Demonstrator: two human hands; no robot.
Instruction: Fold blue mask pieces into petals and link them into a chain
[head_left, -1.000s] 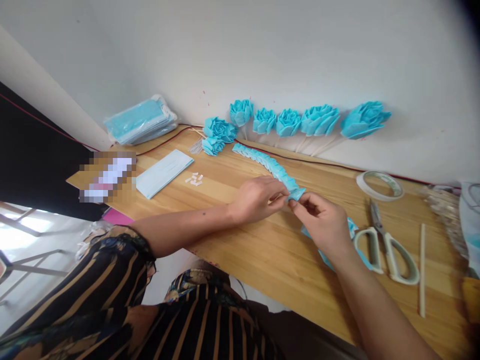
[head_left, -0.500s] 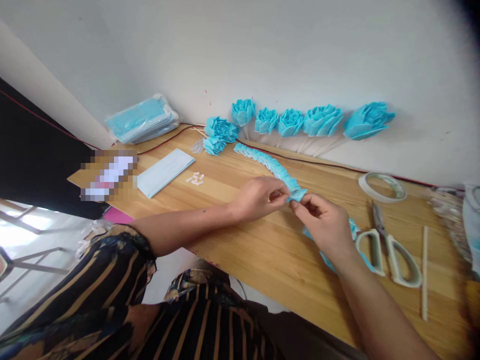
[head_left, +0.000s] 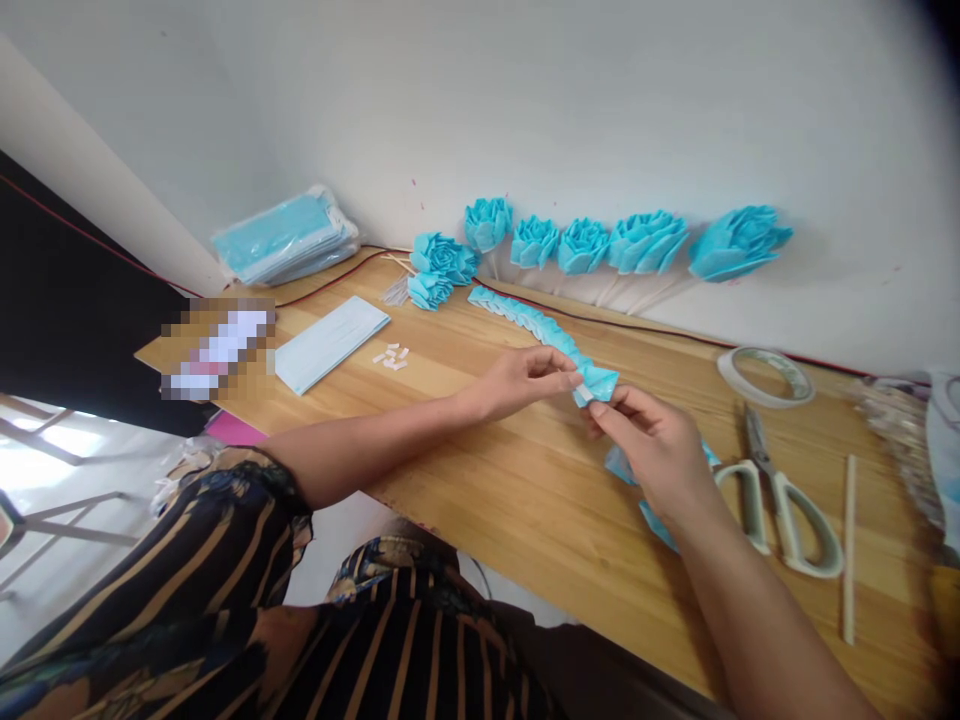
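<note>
Between my hands is a small folded blue petal point(head_left: 602, 382) of thin fabric-like material. A little white strip point(head_left: 584, 396) lies on its near edge. My right hand point(head_left: 654, 440) pinches the petal from the right, thumb on the near side and fingers partly hidden behind. On its other side, my left hand point(head_left: 521, 380) has thumb and forefinger closed at the petal's left edge. A curved row of overlapping blue petals point(head_left: 540, 322) lies just beyond the left fingers; whether it joins the held petal is hidden. More blue pieces point(head_left: 621, 464) lie under my right hand.
Scissors point(head_left: 761, 450), a tape roll point(head_left: 804, 390) and a thin stick point(head_left: 849, 550) lie to the right. Several blue flowers point(head_left: 583, 246) on sticks lean along the wall. Leftward are small white strips point(head_left: 391, 356), a flat mask stack point(head_left: 330, 345) and a bagged mask pack point(head_left: 281, 240).
The folded petal has turned and shows more of its surface, with the white strip now visible. My left fingers have loosened and straightened slightly; the right hand has shifted little.
</note>
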